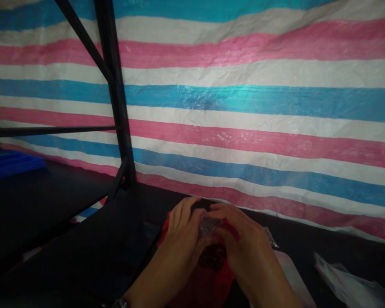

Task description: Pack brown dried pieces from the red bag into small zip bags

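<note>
In the head view, the left hand (181,233) and the right hand (240,235) are together at lower center, both clamped on a crinkled clear plastic packet (208,226), just above a red plastic bag (208,286) on the black table (83,248). A blue tray (13,164) lies at middle left, white plastic sheeting (349,282) lies at lower right, and a striped tarp (244,107) hangs behind.

Tarpaulin (244,102) striped blue, white and pink; plastic bag (205,291) red.

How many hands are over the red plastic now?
2: the left hand and the right hand, side by side, both on clear plastic wrap above the red plastic.
</note>
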Available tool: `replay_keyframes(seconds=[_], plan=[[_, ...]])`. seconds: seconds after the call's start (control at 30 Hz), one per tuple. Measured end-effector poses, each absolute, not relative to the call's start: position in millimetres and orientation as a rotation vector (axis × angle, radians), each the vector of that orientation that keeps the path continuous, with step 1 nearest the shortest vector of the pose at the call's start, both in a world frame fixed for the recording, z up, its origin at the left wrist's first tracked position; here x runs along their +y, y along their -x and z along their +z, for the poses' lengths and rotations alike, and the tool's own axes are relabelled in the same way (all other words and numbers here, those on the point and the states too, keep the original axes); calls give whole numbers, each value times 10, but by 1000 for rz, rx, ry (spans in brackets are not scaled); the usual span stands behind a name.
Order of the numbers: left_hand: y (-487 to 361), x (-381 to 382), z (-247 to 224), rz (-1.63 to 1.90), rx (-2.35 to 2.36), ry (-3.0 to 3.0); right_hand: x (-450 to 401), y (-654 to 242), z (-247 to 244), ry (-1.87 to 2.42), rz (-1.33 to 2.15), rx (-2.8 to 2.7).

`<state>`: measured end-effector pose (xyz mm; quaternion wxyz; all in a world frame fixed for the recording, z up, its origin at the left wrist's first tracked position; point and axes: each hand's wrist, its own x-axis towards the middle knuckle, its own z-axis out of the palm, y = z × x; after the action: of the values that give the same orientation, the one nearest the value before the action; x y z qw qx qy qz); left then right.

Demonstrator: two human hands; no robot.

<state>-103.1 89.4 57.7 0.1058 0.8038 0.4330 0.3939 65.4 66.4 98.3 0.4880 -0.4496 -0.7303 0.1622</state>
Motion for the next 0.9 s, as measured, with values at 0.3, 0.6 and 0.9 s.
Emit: replay_keyframes(seconds=[0.3,0.6,0.9], plan=[[1009,880,388,1254,1210,-1706,686,-705,1020,1155,364,-1718],[1179,927,346,1535,1184,-1350,843,-556,507,1700,355,-1883],[1192,1059,115,1619,1183,-1024,915,-275,412,1561,579,-1824]])
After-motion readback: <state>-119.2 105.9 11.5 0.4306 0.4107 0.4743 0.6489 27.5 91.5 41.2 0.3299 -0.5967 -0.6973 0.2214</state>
